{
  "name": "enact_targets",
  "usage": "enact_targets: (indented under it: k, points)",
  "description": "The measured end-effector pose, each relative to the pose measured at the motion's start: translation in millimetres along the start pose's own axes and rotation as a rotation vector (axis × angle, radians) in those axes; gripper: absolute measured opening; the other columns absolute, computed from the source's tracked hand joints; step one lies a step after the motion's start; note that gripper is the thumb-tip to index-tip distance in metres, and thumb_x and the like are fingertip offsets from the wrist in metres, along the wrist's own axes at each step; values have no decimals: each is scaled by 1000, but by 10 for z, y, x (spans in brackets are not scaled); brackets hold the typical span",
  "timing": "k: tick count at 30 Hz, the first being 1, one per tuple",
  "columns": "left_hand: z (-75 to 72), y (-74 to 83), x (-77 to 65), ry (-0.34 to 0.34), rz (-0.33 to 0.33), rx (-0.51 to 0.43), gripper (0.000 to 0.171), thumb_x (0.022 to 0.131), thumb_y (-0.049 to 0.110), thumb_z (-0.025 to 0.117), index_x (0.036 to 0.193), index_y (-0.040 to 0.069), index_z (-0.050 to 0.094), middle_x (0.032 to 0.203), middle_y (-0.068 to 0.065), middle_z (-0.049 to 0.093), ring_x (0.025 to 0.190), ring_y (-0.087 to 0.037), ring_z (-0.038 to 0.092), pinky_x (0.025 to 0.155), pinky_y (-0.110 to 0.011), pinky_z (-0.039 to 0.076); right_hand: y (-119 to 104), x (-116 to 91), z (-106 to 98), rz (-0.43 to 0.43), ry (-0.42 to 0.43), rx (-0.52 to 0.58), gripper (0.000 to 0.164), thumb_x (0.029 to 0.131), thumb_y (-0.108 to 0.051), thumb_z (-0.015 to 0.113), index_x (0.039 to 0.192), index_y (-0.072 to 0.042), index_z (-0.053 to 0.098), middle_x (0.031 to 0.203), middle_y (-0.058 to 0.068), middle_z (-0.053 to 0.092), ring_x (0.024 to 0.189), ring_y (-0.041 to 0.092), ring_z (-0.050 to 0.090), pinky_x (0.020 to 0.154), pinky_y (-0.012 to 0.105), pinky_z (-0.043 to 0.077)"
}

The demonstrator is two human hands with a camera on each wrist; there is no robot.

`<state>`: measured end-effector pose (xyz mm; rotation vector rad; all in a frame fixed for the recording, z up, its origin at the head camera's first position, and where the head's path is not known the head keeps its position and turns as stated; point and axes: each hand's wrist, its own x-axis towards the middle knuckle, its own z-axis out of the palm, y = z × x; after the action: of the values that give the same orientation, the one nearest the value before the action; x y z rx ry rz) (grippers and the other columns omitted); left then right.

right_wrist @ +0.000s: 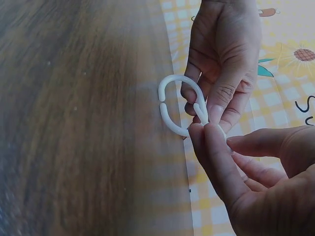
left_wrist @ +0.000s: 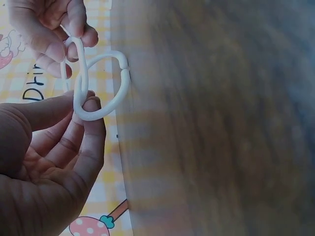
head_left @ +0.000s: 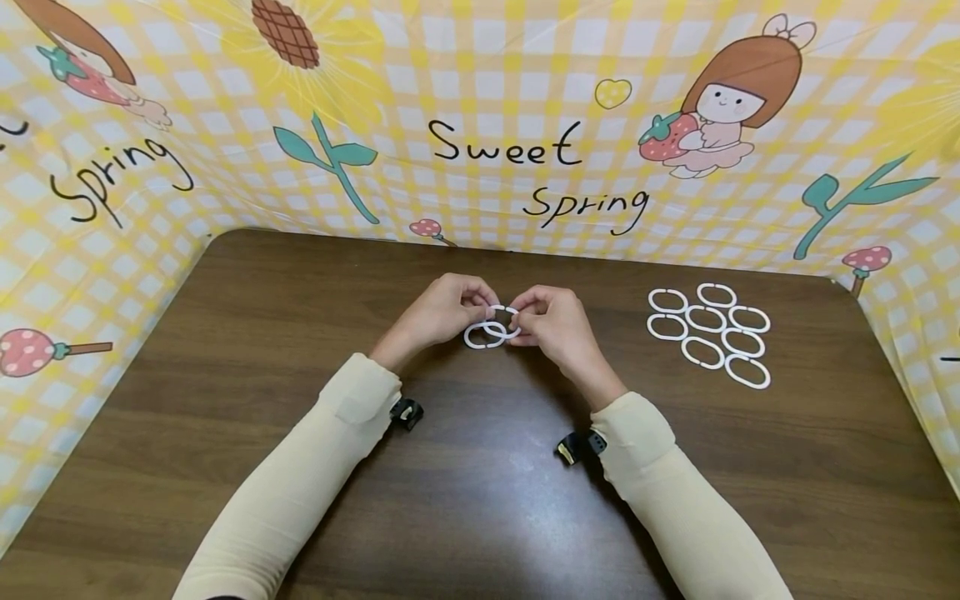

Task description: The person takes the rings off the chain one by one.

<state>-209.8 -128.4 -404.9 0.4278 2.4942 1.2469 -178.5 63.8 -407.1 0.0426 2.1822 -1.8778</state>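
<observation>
Two white oval plastic rings, each like a C-shaped link, hang together between the hands. The nearer ring point(head_left: 483, 347) passes through the other ring point(head_left: 504, 308), and in the left wrist view a narrow split shows in the nearer ring point(left_wrist: 117, 102). My left hand point(head_left: 447, 310) pinches the rings between thumb and fingertips close to where they cross. From the other side, my right hand point(head_left: 557, 323) pinches the second ring point(left_wrist: 82, 59) by its edge. In the right wrist view, fingers point(right_wrist: 219, 157) hide part of that second ring.
Several more white rings point(head_left: 705, 318) lie flat in a loose cluster on the right of the brown wooden table point(head_left: 300, 275). Behind and beside the table hangs a yellow checked cloth point(head_left: 480, 50). Wrist cameras point(head_left: 407, 413) sit on both cuffs.
</observation>
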Motion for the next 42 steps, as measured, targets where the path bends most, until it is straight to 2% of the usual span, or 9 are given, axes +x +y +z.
enact_targets:
  k: [12, 22, 42]
  points:
    - [-30, -38, -25, -12, -5, -15, 12, 98, 11, 68, 106, 4, 74, 95, -9, 72, 86, -17, 64, 76, -26, 51, -21, -7, -19, 9, 18, 5, 20, 91, 14, 56, 108, 16, 66, 83, 17, 68, 66, 15, 69, 69, 32, 64]
    - [-40, -55, -52, -63, -34, -78, 20, 93, 8, 74, 111, 0, 72, 95, -8, 72, 84, -15, 64, 74, -25, 50, -7, -7, -42, 7, 26, -3, 19, 93, 13, 56, 108, 16, 66, 83, 15, 67, 67, 14, 68, 68, 31, 64]
    - [-59, -54, -71, -75, -64, -18, 15, 97, 2, 67, 110, 0, 75, 91, -7, 70, 81, -14, 60, 72, -24, 48, 18, -4, -107, -3, 44, 19, 25, 90, 13, 52, 112, 19, 65, 79, 11, 65, 68, 15, 67, 66, 29, 63]
